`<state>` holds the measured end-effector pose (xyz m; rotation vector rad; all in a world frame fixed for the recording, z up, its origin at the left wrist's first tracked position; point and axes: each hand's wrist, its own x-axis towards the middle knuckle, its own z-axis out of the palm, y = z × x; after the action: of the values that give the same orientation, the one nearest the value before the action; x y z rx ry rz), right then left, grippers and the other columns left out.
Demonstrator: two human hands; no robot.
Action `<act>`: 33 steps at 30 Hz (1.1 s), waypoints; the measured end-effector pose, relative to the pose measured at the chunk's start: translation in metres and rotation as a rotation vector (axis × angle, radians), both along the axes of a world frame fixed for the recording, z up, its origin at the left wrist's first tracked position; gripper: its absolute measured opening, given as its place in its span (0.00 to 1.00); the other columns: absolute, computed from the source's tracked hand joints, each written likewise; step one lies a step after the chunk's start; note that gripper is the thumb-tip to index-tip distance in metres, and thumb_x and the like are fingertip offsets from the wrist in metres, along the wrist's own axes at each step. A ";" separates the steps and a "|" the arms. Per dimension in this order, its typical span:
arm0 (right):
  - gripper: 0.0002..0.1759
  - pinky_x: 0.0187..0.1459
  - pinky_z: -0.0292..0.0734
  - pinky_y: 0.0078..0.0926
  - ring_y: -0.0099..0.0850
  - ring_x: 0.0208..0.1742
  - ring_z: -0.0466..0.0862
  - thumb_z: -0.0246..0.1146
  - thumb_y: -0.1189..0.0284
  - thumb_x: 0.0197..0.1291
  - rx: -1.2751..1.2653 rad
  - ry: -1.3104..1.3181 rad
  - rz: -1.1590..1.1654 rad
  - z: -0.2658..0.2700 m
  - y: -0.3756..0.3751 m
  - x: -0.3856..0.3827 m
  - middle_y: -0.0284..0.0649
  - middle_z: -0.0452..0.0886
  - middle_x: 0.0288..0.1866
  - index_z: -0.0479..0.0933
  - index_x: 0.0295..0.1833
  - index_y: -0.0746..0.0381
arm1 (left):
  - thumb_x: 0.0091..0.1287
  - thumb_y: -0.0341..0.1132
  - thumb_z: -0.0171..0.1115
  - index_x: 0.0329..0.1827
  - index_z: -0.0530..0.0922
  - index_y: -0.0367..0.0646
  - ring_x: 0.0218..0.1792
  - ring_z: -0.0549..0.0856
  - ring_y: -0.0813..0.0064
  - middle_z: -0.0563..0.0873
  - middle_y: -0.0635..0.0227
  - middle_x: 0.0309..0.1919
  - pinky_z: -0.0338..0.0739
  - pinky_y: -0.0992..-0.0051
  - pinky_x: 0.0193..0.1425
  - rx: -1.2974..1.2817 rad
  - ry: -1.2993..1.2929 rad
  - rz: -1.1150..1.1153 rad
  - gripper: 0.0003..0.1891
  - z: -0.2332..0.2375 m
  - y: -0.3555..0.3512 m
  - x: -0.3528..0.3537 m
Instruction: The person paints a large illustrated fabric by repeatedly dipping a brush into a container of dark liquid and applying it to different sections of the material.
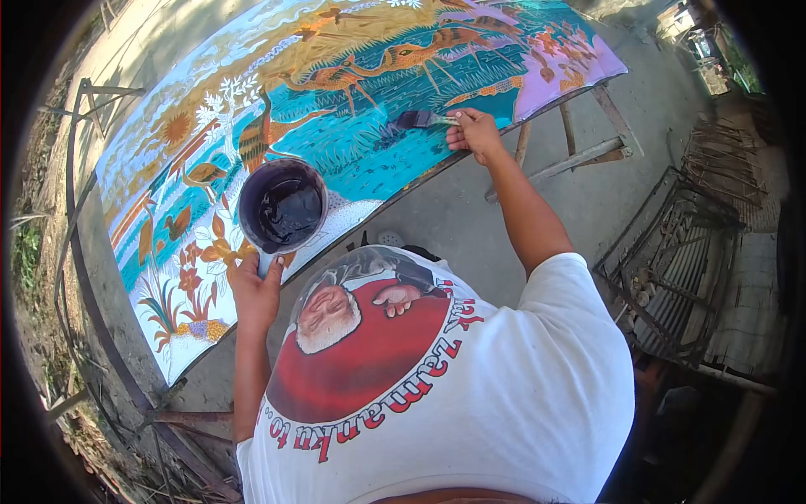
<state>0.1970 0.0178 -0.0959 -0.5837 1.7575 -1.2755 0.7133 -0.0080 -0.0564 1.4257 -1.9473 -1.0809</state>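
My left hand (256,290) is closed around the handle of a dipper (254,191), which is partly filled with dark liquid. The dipper is over the near part of a large painted cloth (353,164) with birds, plants and teal water. In my right hand (474,134) is a flat paintbrush (416,120), gripped by its pale handle near the cloth's near edge. Its bristles are dark and rest on or just above the teal area; contact is hard to tell. A dark patch (388,134) shows on the cloth beside the bristle tip.
Wooden legs (579,155) show under the cloth's right end. Bent poles (75,244) stand close to its left end. To my right is a metal rack (672,252) beside corrugated sheets. Grey concrete floor (462,218) lies below.
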 end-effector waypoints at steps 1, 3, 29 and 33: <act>0.16 0.29 0.87 0.29 0.29 0.28 0.87 0.56 0.68 0.82 -0.025 0.082 -0.140 -0.008 -0.008 -0.018 0.42 0.86 0.34 0.82 0.61 0.66 | 0.73 0.39 0.71 0.36 0.80 0.34 0.26 0.73 0.81 0.80 0.71 0.23 0.69 0.70 0.31 0.001 -0.005 0.009 0.15 -0.002 0.002 0.003; 0.16 0.28 0.87 0.28 0.28 0.28 0.87 0.56 0.67 0.82 -0.049 0.159 -0.263 -0.013 -0.020 -0.023 0.41 0.85 0.34 0.83 0.60 0.65 | 0.73 0.38 0.71 0.36 0.80 0.34 0.26 0.72 0.81 0.79 0.72 0.23 0.68 0.71 0.31 -0.032 0.051 0.075 0.15 -0.005 0.007 0.008; 0.15 0.24 0.85 0.31 0.32 0.26 0.87 0.55 0.69 0.81 -0.152 0.128 -0.118 -0.048 -0.120 0.093 0.44 0.85 0.33 0.82 0.60 0.67 | 0.72 0.38 0.72 0.32 0.77 0.35 0.26 0.71 0.81 0.78 0.69 0.21 0.67 0.70 0.30 0.048 0.043 0.254 0.17 -0.008 0.028 0.035; 0.16 0.24 0.85 0.31 0.30 0.26 0.87 0.54 0.68 0.82 0.015 -0.026 0.220 -0.035 -0.122 0.159 0.43 0.85 0.33 0.83 0.59 0.66 | 0.71 0.40 0.72 0.31 0.77 0.35 0.25 0.72 0.79 0.78 0.66 0.20 0.68 0.69 0.30 0.062 0.023 0.231 0.18 -0.010 0.020 0.040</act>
<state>0.3561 -0.1043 -0.1304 -0.7270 1.6309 -1.1116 0.7534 0.0116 -0.0666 1.6182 -1.6969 -1.0532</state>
